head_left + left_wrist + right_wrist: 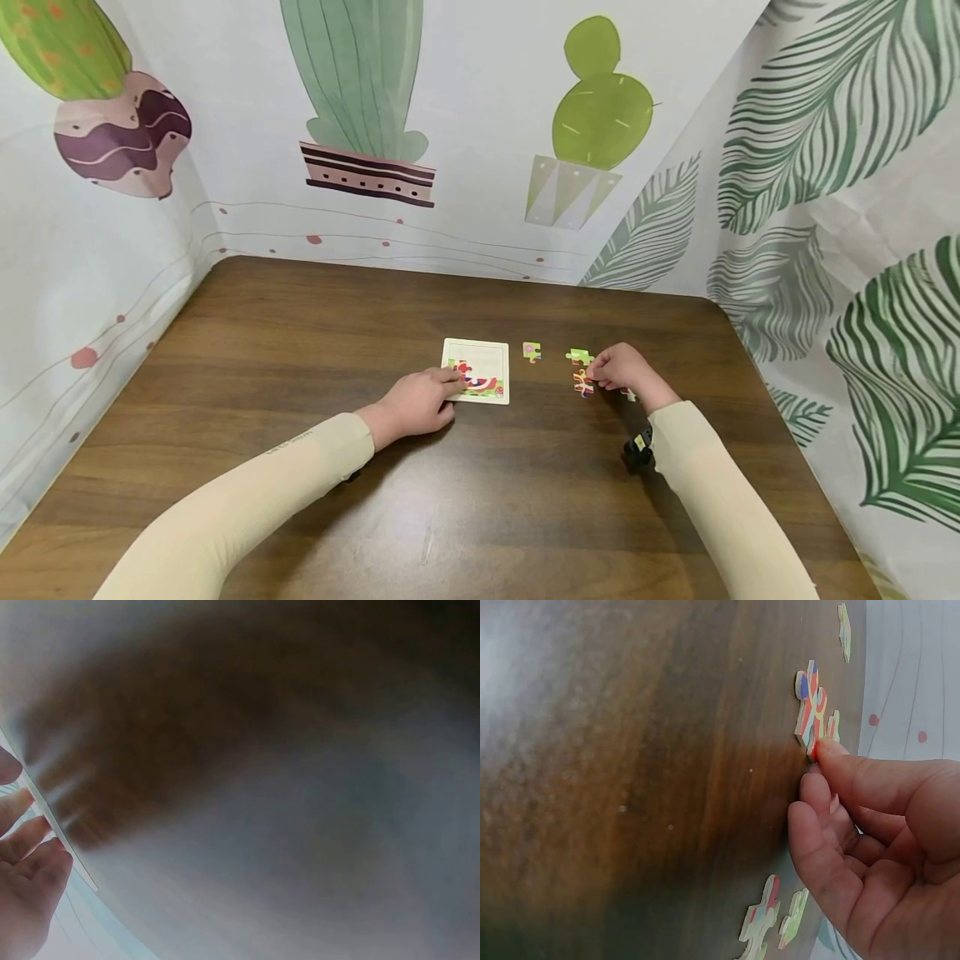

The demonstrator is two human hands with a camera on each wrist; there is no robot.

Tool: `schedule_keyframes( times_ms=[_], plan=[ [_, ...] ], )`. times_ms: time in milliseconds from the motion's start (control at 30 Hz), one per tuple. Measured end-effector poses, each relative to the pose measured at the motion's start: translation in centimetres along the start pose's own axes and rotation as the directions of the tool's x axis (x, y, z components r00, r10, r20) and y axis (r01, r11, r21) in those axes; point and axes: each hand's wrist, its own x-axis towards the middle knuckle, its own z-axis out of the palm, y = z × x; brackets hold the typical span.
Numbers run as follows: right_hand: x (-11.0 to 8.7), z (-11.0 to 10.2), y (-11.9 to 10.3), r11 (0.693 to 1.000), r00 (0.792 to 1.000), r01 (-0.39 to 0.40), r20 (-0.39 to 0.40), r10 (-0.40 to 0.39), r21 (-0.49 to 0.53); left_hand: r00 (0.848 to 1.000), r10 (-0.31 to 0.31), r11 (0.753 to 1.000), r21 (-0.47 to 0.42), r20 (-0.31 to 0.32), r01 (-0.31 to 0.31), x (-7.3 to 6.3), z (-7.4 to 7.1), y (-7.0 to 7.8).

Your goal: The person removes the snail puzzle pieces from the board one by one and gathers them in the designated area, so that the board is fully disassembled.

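Note:
My left hand (pixel 422 402) rests on the left side of a square puzzle board (pixel 483 352) with a pale rim. Several red, blue and green pieces fill the lower part of the board. Seen from the left wrist, the fingers (pixel 46 862) lie along the board's edge. Off to the right, my right hand (pixel 618 367) pinches the edge of a red, yellow and blue puzzle piece (pixel 582 383) between thumb and forefinger. In the right wrist view this piece (pixel 807 705) stands close to the tabletop, its end covered by the thumb tip.
A green puzzle piece (pixel 579 356) lies just beyond the pinched one. Another piece with a pink spot (pixel 531 349) lies between it and the board. More pieces (pixel 761 911) lie beside the right hand, partly hidden. A patterned cloth wall (pixel 480 225) borders the brown table (pixel 525 508).

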Motion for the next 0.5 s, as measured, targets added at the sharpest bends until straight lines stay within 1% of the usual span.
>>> schedule_keyframes(
  times_ms=[167, 333, 500],
  plan=[
    [-0.24, -0.06, -0.14, 1.0, 1.0, 0.01, -0.006, -0.01, 0.027, 1.0, 0.003, 1.0, 0.012, 0.003, -0.003, -0.04, -0.04, -0.17],
    [-0.45, -0.16, -0.02, 0.998, 1.0, -0.005, 0.0, 0.005, 0.056, 1.0, -0.002, 1.0, 0.009, 0.03, 0.002, 0.01, -0.23, -0.14],
    [-0.81, -0.3, -0.32, 0.995, 1.0, -0.002, 0.007, 0.001, 0.103, 0.998, -0.007, 1.0, -0.003, 0.062, 0.007, -0.06, -0.6, 0.1]
  ],
)
